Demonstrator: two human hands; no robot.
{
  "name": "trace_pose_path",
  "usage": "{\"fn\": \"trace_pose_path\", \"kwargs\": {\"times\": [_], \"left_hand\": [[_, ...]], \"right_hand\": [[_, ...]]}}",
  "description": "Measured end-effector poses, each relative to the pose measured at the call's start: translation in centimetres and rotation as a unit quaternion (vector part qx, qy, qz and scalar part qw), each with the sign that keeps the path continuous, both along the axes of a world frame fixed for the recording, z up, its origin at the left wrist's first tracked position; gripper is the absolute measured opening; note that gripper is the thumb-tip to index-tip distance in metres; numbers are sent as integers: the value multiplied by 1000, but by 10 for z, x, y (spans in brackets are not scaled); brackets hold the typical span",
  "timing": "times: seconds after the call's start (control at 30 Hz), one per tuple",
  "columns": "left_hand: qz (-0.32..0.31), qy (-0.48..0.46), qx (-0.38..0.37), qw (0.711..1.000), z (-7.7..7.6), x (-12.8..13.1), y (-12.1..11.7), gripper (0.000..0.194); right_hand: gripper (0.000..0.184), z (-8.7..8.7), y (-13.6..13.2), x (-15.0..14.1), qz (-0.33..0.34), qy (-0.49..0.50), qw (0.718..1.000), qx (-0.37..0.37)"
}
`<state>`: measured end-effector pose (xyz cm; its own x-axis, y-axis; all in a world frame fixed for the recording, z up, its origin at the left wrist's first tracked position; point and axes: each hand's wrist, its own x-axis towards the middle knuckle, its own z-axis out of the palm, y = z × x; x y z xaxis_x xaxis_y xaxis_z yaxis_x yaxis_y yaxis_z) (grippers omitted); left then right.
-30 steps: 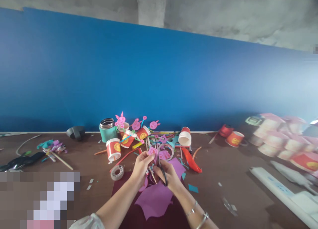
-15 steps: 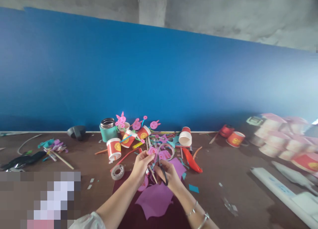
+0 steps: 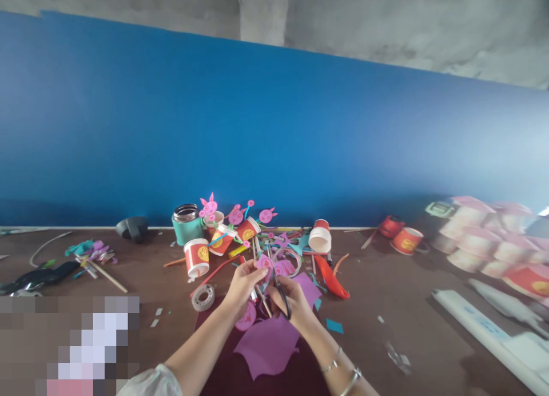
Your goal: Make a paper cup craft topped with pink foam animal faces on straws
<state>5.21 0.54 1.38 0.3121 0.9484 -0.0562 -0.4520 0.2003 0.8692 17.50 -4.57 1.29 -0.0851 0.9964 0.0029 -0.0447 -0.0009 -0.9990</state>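
My left hand (image 3: 242, 284) pinches a small pink foam cut-out (image 3: 262, 262) above the table. My right hand (image 3: 291, 301) is closed round black-handled scissors (image 3: 281, 296), whose blades reach up to the cut-out. Below both hands lies a purple foam sheet (image 3: 268, 344) on a dark maroon mat (image 3: 223, 367). A round pink piece (image 3: 246, 319) rests on the mat under my left wrist.
Red and white paper cups (image 3: 196, 257) with pink animal shapes on sticks, a teal jar (image 3: 186, 223), a tape roll (image 3: 202, 297), an orange tool (image 3: 331, 277) and scraps crowd the brown table. More cups (image 3: 480, 244) are stacked at the right. A blue wall stands behind.
Hands stay almost in place. A round pink piece now shows on the mat below my left hand.
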Motion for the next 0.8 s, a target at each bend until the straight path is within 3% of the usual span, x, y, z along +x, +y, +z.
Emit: {"fn": "trace_pose_path", "kwargs": {"times": [0.4, 0.7, 0.8], "left_hand": [[-10, -4, 3, 1000, 1, -4, 4, 27], [-3, -10, 6, 1000, -1, -17, 17, 25], [4, -13, 15, 1000, -2, -19, 19, 23]], "right_hand": [[31, 0, 2, 1, 5, -17, 1000, 5], [26, 8, 23, -2, 68, 0, 998, -12], [30, 3, 28, -5, 56, -4, 998, -10]]}}
